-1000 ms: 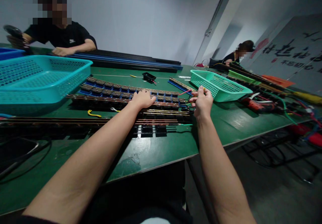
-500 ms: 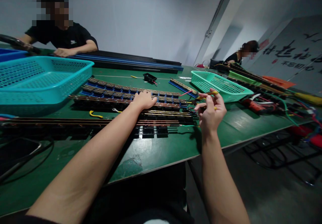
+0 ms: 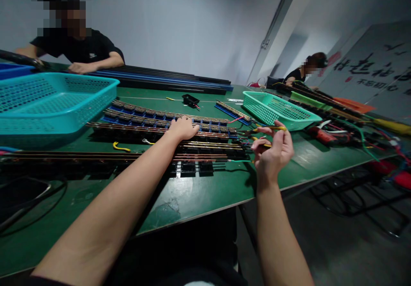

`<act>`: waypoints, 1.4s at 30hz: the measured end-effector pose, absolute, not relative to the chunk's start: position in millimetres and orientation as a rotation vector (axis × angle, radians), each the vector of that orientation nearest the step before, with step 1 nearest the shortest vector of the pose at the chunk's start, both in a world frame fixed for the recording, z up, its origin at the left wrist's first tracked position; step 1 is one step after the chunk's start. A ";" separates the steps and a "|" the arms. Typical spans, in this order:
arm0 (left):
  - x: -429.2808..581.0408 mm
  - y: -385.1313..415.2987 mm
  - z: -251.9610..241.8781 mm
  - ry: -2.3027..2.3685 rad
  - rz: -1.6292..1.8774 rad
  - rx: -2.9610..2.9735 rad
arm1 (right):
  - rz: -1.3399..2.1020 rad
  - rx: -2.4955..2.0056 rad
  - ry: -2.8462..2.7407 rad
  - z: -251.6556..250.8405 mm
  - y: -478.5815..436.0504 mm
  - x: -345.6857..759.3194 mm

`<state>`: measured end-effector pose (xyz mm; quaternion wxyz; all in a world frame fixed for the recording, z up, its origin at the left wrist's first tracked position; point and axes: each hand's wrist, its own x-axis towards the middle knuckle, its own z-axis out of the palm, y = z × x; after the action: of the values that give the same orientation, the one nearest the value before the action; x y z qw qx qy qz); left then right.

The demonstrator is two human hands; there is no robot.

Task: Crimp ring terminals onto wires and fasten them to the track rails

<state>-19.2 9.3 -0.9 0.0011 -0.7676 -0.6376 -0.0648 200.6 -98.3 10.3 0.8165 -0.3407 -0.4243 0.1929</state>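
The near strip of green tabletop (image 3: pixel 199 192) lies under both forearms. Past it a long dark rail (image 3: pixel 80 155) runs left to right, with a loose yellow offcut (image 3: pixel 120 146) lying just beyond it. The right hand (image 3: pixel 272 149) is raised off the tabletop above its near right edge, palm turned inward and fingers curled, pinching a short yellow wire (image 3: pixel 279 128) at the fingertips. A second yellow end shows lower in the palm, but whether it is the same piece cannot be told. A second ago this hand was farther out, closed against the near corner of the green basket (image 3: pixel 289 114). It has since drawn back toward the near right, so the wire now hangs clear of both the basket and the rails. The left hand (image 3: pixel 183 128) has not moved: it lies flat and unclenched, fingers forward, pressing on the brass-coloured track section (image 3: pixel 205 144) without gripping anything. Beyond it are rows of blue-based track (image 3: pixel 144 115), with a large teal basket (image 3: pixel 48 102) to the far left and a small black box (image 3: pixel 190 99) farther back. A red tool (image 3: pixel 324 135) lies to the right of the green basket. At the far edge one person (image 3: pixel 83 48) sits on the left with a hand on the tabletop, and another person (image 3: pixel 305 70) works at the far right.
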 end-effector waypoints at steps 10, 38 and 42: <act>-18.7 9.7 0.4 -2.034 -0.167 -2.416 | 0.358 -0.767 -0.897 1.1 -103.2 203.6; -20.3 11.9 -2.6 -2.005 -0.201 -2.407 | 0.143 -1.071 -1.881 -17.6 -107.0 197.3; -20.3 10.8 -0.9 -2.009 -0.183 -2.419 | 0.194 -1.070 -1.605 -14.5 -107.8 194.5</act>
<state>-20.3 10.8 -0.9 -0.0038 -0.7680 -0.6378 -0.0581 194.5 -107.8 -14.5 0.5657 -0.4552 -0.6826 0.0825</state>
